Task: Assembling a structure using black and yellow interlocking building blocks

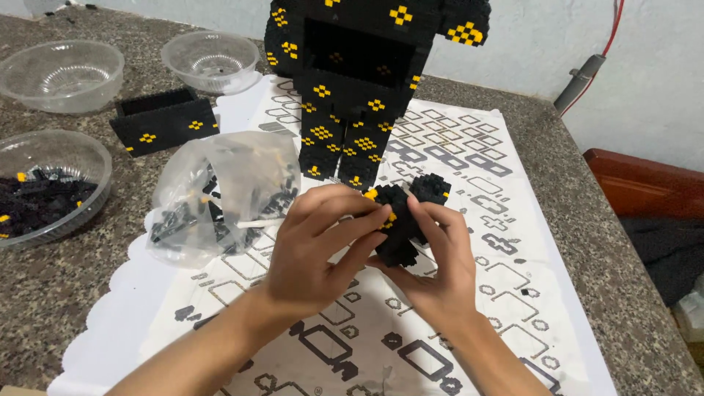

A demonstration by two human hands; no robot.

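Observation:
My left hand (319,246) and my right hand (433,264) meet over the middle of the printed sheet (469,147). Both grip a small black brick assembly (411,213) with a few yellow studs. The left fingers press on its left side; the right hand cups it from below and the right. Just behind it stands a tall black brick figure (352,81) with yellow patterns, its top cut off by the frame.
A clear plastic bag (220,194) of small black pieces lies left of my hands. A black brick box section (163,121) sits behind it. Two empty clear bowls (62,73) (211,60) stand at the back left; a third bowl (48,183) holds black pieces.

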